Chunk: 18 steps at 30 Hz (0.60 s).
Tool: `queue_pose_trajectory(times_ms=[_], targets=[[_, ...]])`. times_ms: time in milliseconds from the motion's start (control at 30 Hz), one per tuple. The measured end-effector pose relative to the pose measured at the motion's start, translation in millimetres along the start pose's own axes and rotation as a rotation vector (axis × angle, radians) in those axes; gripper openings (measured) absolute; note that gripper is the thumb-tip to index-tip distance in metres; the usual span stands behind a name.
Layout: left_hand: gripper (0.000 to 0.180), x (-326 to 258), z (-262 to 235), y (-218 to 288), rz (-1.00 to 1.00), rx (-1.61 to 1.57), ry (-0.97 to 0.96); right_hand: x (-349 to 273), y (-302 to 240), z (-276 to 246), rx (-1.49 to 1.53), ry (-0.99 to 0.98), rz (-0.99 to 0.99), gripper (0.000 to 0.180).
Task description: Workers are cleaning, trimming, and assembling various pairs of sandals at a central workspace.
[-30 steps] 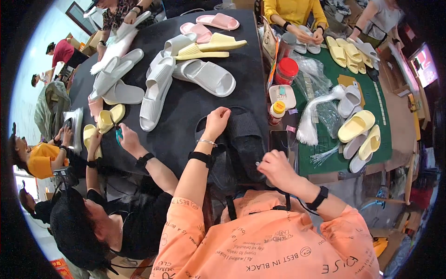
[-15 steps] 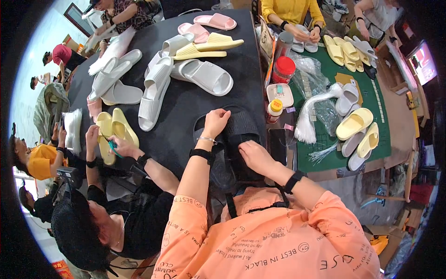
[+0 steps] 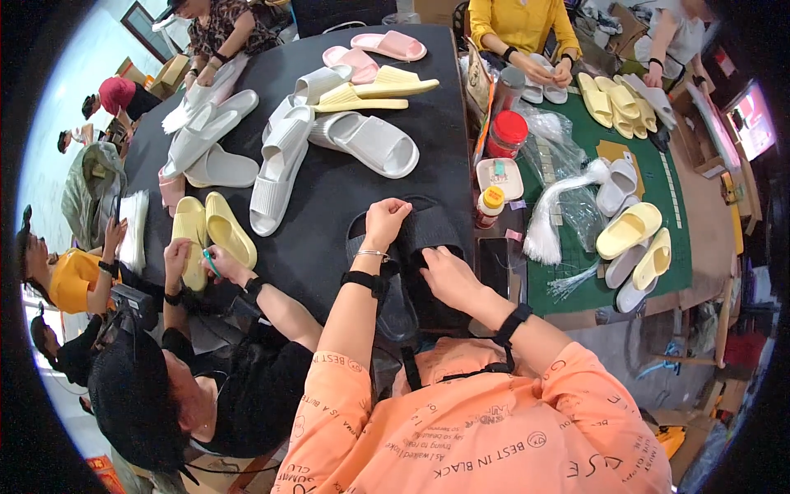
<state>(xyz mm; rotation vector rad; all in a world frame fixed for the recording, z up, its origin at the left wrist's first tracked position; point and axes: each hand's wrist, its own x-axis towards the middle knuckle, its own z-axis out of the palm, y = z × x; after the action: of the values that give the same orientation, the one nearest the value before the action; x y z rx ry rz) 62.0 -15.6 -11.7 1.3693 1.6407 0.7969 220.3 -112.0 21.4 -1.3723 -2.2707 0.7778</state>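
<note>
A pair of black slippers lies at the table's front edge before me. My left hand (image 3: 387, 224) is closed in a pinch over the right-hand black slipper (image 3: 438, 222), near its toe end; whatever is between the fingertips is too small to make out. At the rear edge of that slipper's ribbed strap, my right hand (image 3: 451, 276) grips with curled fingers, the tips partly hidden under the strap. The other black slipper (image 3: 398, 309) lies to the left, partly covered by my left wrist and forearm.
Grey slippers (image 3: 284, 165), pink slippers (image 3: 388, 44) and yellow slippers (image 3: 220, 230) lie across the black table. A co-worker at my left holds a teal-handled tool (image 3: 211, 262). Right of me are a red-lidded jar (image 3: 508, 132), a yellow-capped bottle (image 3: 490, 204) and white strands (image 3: 543, 230).
The whole view has shifted slightly. My right hand has moved a little left and up along the strap edge; my left hand keeps its pinch over the slipper.
</note>
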Motion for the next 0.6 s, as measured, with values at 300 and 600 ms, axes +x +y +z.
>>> queue_pose_trajectory(times_ms=[300, 600], targets=[[0.013, 3, -4, -15, 0.024, -0.139, 0.111, 4, 18, 24, -0.161, 0.03, -0.149, 0.027], [0.015, 7, -4, -15, -0.011, -0.175, 0.106, -34, 2, 4, -0.027, -0.133, -0.337, 0.027]])
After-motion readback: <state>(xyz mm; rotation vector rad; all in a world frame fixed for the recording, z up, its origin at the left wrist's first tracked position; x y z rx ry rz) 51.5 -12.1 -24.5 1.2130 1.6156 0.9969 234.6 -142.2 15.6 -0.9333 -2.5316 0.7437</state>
